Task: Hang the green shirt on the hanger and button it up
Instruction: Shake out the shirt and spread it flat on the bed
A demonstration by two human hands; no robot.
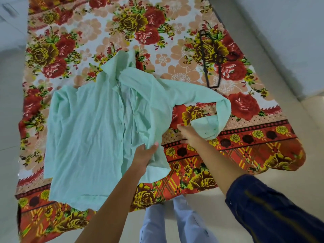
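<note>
1. Green shirt (91, 130): laid front-up on the floral bed sheet (175, 20), collar at the far end, hem at the near end. Its long axis runs away from the person, tilted slightly. The front looks open near the collar; 1 sleeve loops out to the right, its cuff turned back toward the body of the shirt.
2. Hanger (209, 58): dark, lying flat on the sheet beyond the looped sleeve, well apart from the shirt collar, far right of both hands.
3. Left hand (143, 156): fingers curled round a gathered fold of the shirt's right front edge, near the hem.
4. Right hand (190, 134): fingers extended toward the cuff, just beside it; whether it touches the cloth cannot be told, and it holds nothing plainly.
5. Key relation: the hanger lies ahead and to the right, so the right hand is the nearer; the collar lies ahead of the left hand.
6. Judgement: hanging not yet begun; buttons undone.
</note>
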